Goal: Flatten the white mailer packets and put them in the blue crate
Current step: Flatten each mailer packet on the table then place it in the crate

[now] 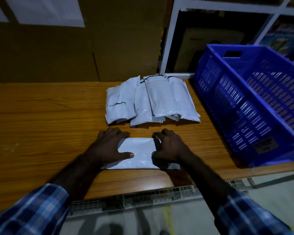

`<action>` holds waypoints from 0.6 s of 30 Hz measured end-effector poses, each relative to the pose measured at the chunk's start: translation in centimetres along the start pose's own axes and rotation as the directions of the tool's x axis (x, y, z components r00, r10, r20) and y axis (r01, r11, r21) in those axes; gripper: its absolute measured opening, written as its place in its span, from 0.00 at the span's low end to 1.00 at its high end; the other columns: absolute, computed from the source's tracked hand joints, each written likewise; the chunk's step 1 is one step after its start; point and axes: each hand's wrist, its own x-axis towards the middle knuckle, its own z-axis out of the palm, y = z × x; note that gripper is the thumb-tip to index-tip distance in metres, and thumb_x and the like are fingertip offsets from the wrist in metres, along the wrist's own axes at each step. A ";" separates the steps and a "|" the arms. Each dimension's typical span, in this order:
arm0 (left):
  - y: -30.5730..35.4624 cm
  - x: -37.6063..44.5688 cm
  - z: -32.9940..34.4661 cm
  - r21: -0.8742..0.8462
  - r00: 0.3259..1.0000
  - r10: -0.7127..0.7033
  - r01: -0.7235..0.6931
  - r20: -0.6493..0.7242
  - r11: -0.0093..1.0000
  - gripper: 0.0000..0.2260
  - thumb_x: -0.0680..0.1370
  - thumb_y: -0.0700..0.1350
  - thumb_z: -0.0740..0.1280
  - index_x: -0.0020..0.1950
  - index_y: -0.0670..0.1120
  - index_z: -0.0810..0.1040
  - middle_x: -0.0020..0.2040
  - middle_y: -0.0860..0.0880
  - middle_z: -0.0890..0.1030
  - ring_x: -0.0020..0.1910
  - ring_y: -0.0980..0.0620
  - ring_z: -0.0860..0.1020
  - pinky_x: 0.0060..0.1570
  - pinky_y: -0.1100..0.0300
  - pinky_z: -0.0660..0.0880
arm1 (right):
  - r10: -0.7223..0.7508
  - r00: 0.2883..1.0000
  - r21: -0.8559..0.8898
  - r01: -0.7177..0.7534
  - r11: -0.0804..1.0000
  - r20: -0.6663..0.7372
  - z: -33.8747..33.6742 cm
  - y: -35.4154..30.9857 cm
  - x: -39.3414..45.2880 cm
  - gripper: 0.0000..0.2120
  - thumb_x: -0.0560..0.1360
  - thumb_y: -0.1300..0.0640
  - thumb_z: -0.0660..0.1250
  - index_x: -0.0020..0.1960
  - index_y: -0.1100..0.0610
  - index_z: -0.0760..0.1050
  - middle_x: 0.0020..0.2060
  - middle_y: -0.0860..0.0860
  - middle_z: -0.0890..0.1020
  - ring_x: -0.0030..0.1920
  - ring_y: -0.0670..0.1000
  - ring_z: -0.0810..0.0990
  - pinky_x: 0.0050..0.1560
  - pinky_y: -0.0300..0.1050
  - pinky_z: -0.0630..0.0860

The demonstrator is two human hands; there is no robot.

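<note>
Both hands rest on one white mailer packet that lies flat on the wooden table, close to its near edge. Left hand: palm down on the packet's left end, fingers spread and roughly straight, reaching past the far edge onto the wood; the thumb lies extended across the packet toward its middle. This hand presses and grips nothing. Right hand: set on the packet's right end, fingers curled at the far right corner. The frame is blurred there, so I cannot tell whether these fingers pinch the packet's edge or only bear down on it. The packet's near right corner shows from under my right wrist.

Beyond the hands, apart from the pressed packet, a pile of white mailer packets lies on the table, overlapping one another, puffed and uneven, with dark strips visible at some ends.

To my right the blue crate stands on the table, tilted in view, with slotted walls, a handle cutout in its far wall and a label on its near side. No packet is visible inside the part I can see.

My sleeves are blue plaid. A white shelf frame stands behind the pile.
</note>
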 end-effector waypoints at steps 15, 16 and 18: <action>1.6 -2.1 -6.4 0.089 0.883 0.251 -0.235 -0.397 0.968 0.09 0.64 0.42 0.70 0.43 0.47 0.78 0.37 0.49 0.81 0.36 0.45 0.80 0.37 0.55 0.72 | -0.328 0.873 -0.150 0.292 0.944 -0.360 -4.4 -1.7 -0.7 0.14 0.68 0.64 0.72 0.52 0.56 0.76 0.46 0.55 0.81 0.45 0.57 0.79 0.39 0.49 0.74; 1.9 -2.9 -6.3 0.129 0.874 0.256 -0.222 -0.414 0.966 0.09 0.64 0.41 0.69 0.44 0.47 0.78 0.38 0.49 0.80 0.37 0.45 0.79 0.39 0.54 0.71 | -0.350 0.845 -0.184 0.299 0.936 -0.405 -4.3 -1.8 -1.2 0.14 0.68 0.65 0.71 0.52 0.57 0.76 0.45 0.55 0.81 0.45 0.57 0.78 0.40 0.49 0.72; 2.6 -4.5 -5.2 0.162 0.872 0.227 -0.172 -0.433 0.972 0.11 0.66 0.40 0.71 0.48 0.46 0.78 0.44 0.49 0.80 0.43 0.44 0.78 0.42 0.52 0.70 | -0.385 0.805 -0.235 0.309 0.922 -0.452 -3.2 -1.7 -2.4 0.12 0.70 0.63 0.68 0.53 0.58 0.77 0.45 0.56 0.80 0.44 0.58 0.76 0.41 0.50 0.72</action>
